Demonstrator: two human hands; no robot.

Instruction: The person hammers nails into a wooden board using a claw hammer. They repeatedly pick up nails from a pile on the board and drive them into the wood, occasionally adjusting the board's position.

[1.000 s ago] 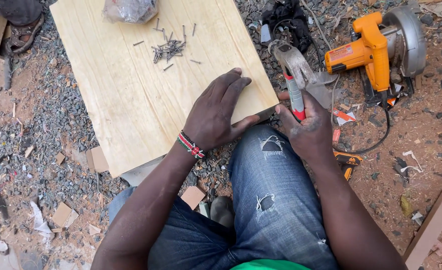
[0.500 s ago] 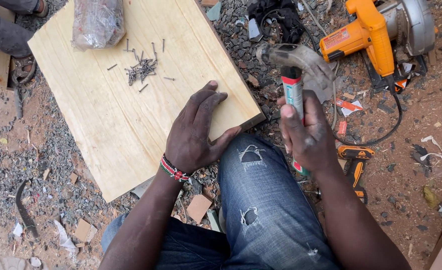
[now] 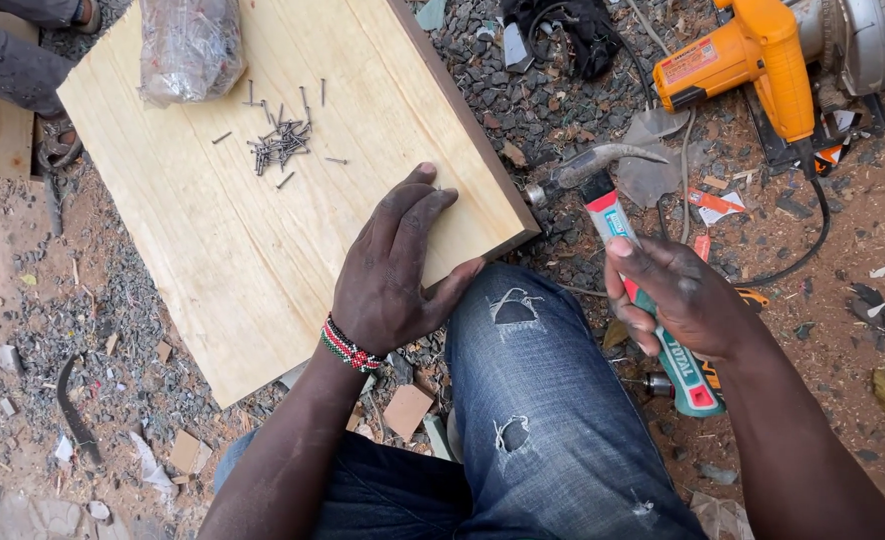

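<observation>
Lying at the far left on gravel and dirt, a dark curved strip point(image 3: 71, 408) sits among wood scraps. Next comes a pale board point(image 3: 233, 250), set at a slant on the ground. A clear plastic bag point(image 3: 190, 45) rests on its far end, and a loose pile of nails point(image 3: 281, 140) lies just beside the bag, a few strays scattered around it. The left hand point(image 3: 395, 268) lies open and flat on the board's near right corner, fingers spread toward the edge, a beaded bracelet point(image 3: 349, 346) on the wrist. A knee in torn blue jeans point(image 3: 543, 400) fills the middle foreground, touching the board's corner. To its right, the right hand point(image 3: 681, 298) is closed around the green and red handle of a claw hammer point(image 3: 631, 232), whose steel head points left, near the board's right edge. Farther right, an orange circular saw point(image 3: 773, 60) sits on the ground, its black cord point(image 3: 808, 235) curving past the hammer.
</observation>
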